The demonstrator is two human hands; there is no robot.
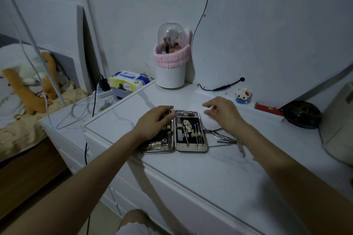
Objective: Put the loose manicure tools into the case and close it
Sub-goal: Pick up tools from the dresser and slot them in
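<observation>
A silver manicure case (190, 149) lies open flat on the white dresser top (219, 168), both halves showing a dark lining. Its right half holds several thin tools in slots. My left hand (154, 123) rests on the left half, fingers bent over its far edge and covering most of it. My right hand (222, 113) hovers above the dresser just right of the case, fingers loosely spread and holding nothing. Several loose metal tools (224, 136), nippers among them, lie on the dresser right of the case, partly under my right wrist.
A white brush holder with a clear dome and pink band (171, 61) stands behind the case. A small block figure (242, 96), a red object (268, 110) and a dark round dish (301, 114) sit at the back right. Tissue packs (128, 82) and cables (84, 108) lie left.
</observation>
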